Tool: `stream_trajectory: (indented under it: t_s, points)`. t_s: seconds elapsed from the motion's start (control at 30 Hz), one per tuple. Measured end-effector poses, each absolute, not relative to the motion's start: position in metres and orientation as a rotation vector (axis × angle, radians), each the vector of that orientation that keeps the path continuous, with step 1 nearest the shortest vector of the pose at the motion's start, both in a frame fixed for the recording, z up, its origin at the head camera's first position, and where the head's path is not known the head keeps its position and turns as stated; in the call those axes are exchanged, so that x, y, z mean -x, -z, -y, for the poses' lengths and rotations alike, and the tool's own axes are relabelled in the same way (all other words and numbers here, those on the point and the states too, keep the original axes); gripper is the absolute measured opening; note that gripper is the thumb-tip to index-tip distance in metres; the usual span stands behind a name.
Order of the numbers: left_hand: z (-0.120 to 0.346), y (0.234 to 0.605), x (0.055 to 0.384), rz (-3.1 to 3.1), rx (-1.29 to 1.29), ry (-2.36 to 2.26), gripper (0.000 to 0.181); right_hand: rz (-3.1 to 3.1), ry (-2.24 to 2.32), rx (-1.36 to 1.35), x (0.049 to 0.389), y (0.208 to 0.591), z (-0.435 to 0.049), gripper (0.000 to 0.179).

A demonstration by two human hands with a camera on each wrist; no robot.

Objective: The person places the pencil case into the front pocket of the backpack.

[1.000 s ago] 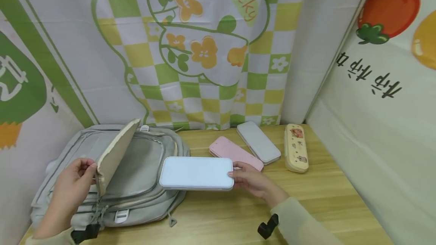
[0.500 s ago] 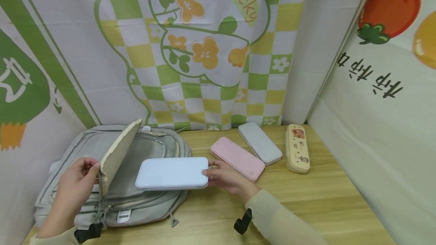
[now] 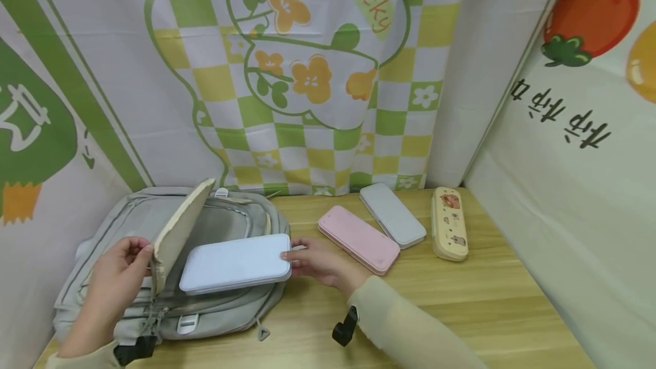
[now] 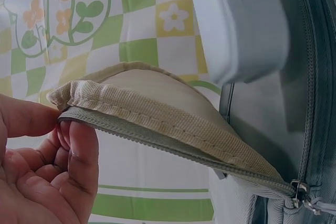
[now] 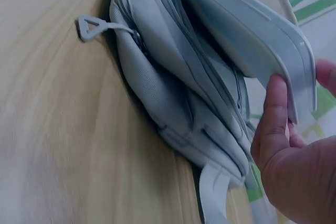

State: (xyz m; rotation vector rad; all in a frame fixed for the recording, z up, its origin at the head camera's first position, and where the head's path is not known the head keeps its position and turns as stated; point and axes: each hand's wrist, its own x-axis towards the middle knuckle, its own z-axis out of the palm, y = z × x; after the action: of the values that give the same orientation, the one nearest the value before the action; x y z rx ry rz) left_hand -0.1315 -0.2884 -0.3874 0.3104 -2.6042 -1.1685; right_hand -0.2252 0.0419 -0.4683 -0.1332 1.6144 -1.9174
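My left hand (image 3: 120,278) was clamped on the raised flap (image 3: 181,229) of the grey backpack (image 3: 115,221), thumb and finger pinching its zippered edge. My right hand (image 3: 323,263) was clamped on the pale blue case (image 3: 236,265), gripping the end nearest it. The case was held left of that hand, above the backpack and right of the flap. Beyond and right of my right hand, the pink case (image 3: 359,239) lay on the bench (image 3: 461,312), just beside the pale grey case (image 3: 392,215); farther right lay the printed yellow case (image 3: 449,224).
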Motion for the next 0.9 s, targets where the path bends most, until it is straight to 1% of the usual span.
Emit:
stream_trajectory:
  t_s: [0.57,0.9]
  points:
    - [0.286,0.39,0.129,2.648,-0.33,1.119,0.023,-1.63,1.952,0.094,0.218,0.461,-0.002,0.03]
    - [0.285,0.392,0.129,2.638,-0.282,1.141,0.023,-1.744,1.88,0.09,0.225,0.458,0.014,0.027]
